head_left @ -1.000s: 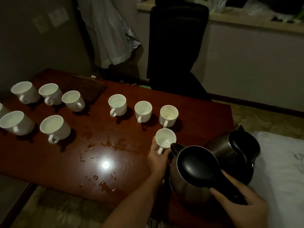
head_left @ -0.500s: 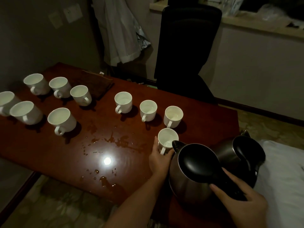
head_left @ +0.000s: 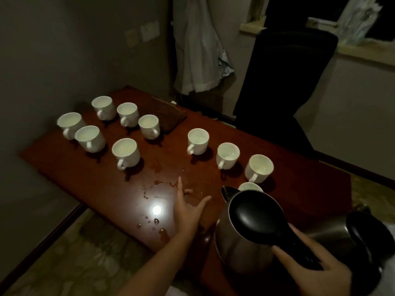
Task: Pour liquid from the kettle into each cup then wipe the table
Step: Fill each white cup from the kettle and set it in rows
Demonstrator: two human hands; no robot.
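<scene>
Dim, grainy picture; one bright glare spot on the wet table (head_left: 102,184) at lower centre, edges bent and soft.

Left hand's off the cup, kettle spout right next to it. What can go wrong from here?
1. The nearest cup is mostly hidden behind the kettle and no hand steadies it; the spout could knock it or miss.
2. The left hand hangs open over the spilled puddle and may smear it.
3. The right hand has its grip low on the handle, beside a second kettle; a swing could bump it.
</scene>
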